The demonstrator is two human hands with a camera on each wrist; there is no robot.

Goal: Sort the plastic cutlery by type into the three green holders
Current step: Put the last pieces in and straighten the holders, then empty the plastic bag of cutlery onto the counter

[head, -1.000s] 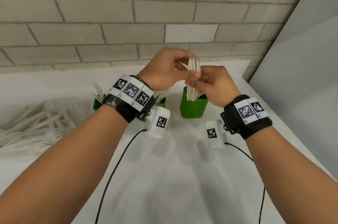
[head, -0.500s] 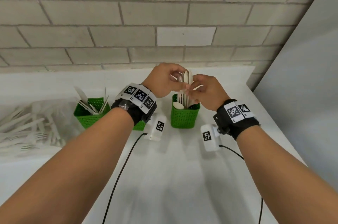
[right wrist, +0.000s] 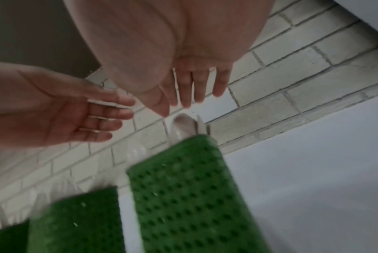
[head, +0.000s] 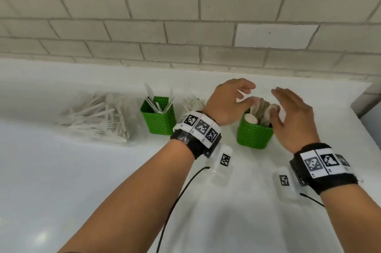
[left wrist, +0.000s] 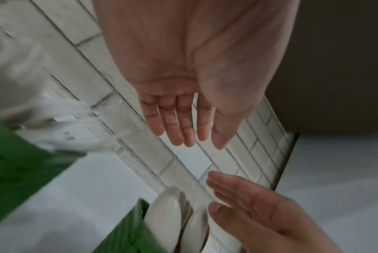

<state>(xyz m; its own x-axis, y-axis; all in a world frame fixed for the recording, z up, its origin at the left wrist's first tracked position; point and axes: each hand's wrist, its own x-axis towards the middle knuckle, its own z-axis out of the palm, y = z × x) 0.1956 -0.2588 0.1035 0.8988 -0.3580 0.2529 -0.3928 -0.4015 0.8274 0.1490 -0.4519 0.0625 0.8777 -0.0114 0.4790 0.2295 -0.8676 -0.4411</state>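
Three holders are standing in a row on the surface (head: 86, 180), near the wall (head: 185, 32) behind them. The left holder (head: 158, 117) is carrying knives (head: 151, 99), the middle holder (right wrist: 75, 220), mostly hidden behind the left wrist, is carrying forks (head: 193, 102), and the right holder (head: 254, 135) is carrying spoons (head: 260, 109). A pile of cutlery (head: 97, 117) is lying left of the row. The left hand (head: 228, 101) and right hand (head: 292, 117) are hovering on either side of the spoons.

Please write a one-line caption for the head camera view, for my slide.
Both open hands, left hand and right hand, hover over the spoons standing in the right green holder.
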